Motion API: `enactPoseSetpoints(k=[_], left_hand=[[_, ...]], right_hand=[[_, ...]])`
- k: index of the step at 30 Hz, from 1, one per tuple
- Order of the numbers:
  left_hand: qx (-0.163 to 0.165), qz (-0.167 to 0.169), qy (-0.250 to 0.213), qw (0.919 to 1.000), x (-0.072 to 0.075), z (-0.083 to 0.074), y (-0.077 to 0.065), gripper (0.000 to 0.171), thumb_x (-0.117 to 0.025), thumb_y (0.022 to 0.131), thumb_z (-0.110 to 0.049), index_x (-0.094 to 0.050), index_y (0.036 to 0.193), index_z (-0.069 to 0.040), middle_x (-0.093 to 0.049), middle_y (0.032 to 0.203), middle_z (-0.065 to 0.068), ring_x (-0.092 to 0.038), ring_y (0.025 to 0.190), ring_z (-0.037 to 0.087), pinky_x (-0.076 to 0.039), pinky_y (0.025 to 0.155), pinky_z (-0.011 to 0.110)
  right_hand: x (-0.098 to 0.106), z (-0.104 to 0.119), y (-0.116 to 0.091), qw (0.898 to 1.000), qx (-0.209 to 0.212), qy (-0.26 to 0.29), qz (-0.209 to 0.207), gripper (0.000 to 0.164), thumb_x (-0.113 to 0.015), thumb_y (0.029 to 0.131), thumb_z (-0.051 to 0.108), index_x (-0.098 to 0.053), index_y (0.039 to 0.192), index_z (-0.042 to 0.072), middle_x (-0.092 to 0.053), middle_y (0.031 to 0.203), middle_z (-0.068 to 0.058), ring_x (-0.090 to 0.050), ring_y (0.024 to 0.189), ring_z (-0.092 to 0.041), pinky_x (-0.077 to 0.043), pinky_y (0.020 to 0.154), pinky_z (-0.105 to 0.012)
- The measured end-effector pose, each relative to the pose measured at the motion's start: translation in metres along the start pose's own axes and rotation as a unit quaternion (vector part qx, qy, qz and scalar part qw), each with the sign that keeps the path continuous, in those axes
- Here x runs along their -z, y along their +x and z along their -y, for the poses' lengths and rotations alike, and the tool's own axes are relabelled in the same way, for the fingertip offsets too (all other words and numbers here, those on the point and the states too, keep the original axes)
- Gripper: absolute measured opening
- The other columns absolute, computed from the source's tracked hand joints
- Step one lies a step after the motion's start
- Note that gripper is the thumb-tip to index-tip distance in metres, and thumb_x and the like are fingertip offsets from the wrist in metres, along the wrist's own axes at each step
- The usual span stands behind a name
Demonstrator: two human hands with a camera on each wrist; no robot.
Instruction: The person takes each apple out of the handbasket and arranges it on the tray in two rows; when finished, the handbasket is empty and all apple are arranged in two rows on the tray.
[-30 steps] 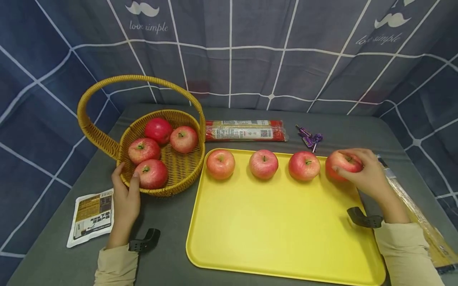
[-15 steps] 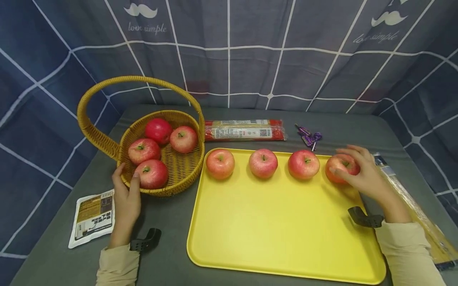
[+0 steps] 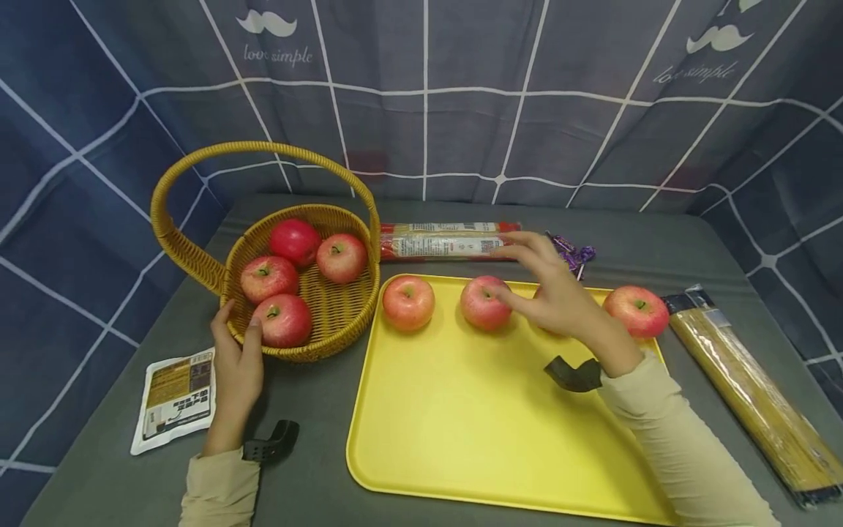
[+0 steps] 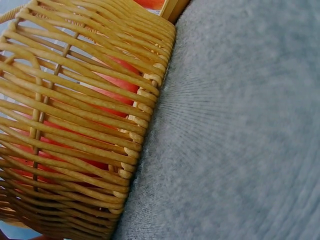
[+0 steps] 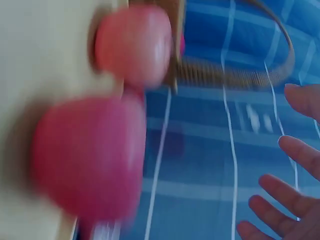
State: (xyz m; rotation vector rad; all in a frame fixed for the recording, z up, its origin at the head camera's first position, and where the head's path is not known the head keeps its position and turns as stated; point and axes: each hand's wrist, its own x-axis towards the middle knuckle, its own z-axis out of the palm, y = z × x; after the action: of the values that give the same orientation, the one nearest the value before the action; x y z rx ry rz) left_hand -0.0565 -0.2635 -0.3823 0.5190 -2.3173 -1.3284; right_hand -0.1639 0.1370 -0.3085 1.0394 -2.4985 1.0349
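My left hand [image 3: 238,369] holds the near-left rim of a yellow wicker basket [image 3: 336,311], its thumb beside a red apple [image 3: 285,320]. Several apples lie in that basket; the left wrist view shows its woven wall [image 4: 75,115] close up. Over the back of a yellow tray [image 3: 461,417] my right hand [image 3: 560,293] hovers with spread fingers and holds nothing. Its thumb overlaps an apple [image 3: 481,304] in the head view, and the hand mostly hides another apple. More apples stand at the tray's back-left [image 3: 408,301] and back-right corner [image 3: 636,311]. The right wrist view shows spread fingers [image 5: 285,195] and blurred apples [image 5: 90,157].
Behind the tray lies a red-and-clear noodle packet [image 3: 441,241], with purple-wrapped candies [image 3: 576,255] to its right. A long clear packet of noodles [image 3: 751,395] rests right of the tray. Left of my left hand is a white-and-brown pouch [image 3: 176,399]. Checked cloth [image 3: 461,132] hangs behind.
My right hand has left the far-right apple and moved left across the tray. That apple stays at the back-right corner. The left hand remains at the basket rim.
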Motion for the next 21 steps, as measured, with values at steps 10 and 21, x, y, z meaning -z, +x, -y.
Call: enactPoseSetpoints(k=[10, 21], left_hand=[[-0.012, -0.007, 0.004, 0.9999, -0.002, 0.002, 0.001, 0.053, -0.042, 0.094, -0.031, -0.024, 0.141, -0.013, -0.029, 0.145, 0.017, -0.027, 0.133, 0.032, -0.02, 0.108, 0.05], [-0.01, -0.005, -0.002, 0.9999, -0.002, 0.002, 0.002, 0.053, -0.04, 0.094, -0.031, -0.023, 0.141, -0.013, -0.028, 0.145, 0.019, -0.025, 0.134, 0.033, -0.018, 0.108, 0.053]], right_hand=[[-0.099, 0.078, 0.058, 0.977, 0.123, -0.052, 0.164, 0.058, -0.055, 0.085, 0.046, -0.039, 0.135, 0.02, -0.039, 0.135, -0.007, -0.041, 0.12, -0.018, -0.041, 0.096, -0.033], [-0.178, 0.13, 0.109, 0.962, 0.112, -0.123, 0.218, 0.064, -0.053, 0.087, 0.041, -0.028, 0.141, 0.017, -0.043, 0.128, -0.006, -0.044, 0.115, -0.018, -0.038, 0.097, -0.028]])
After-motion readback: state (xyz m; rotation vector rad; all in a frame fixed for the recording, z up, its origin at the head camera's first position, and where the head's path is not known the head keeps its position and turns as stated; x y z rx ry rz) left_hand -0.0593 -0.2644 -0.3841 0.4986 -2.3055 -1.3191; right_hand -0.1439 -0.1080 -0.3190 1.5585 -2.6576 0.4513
